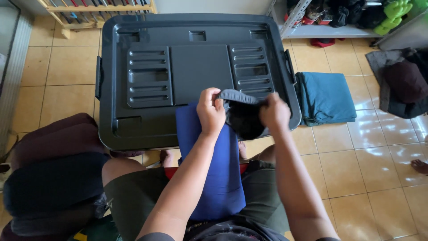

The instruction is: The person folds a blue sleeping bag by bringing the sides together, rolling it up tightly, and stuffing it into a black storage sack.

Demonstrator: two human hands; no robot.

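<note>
While over the shut grey bin lid [196, 71], left hand [210, 110] and right hand [275, 112] each gripping the dark garment [243, 117].

Blue cloth [214, 169] partly covered by both forearms, right hand [275, 112] fingertips buried in dark garment [243, 117], far wooden rack [96, 11] cropped, right shelf [347, 18] contents indistinct

Free room and obstacles. The bin lid [178, 76] lay bare ahead of both hands, open to passage across its far and left parts. The blue cloth [214, 169] covered its near edge and the lap. A folded teal cloth [325, 98] blocked the floor just right; dark bundles [53, 178] crowded the left.
</note>
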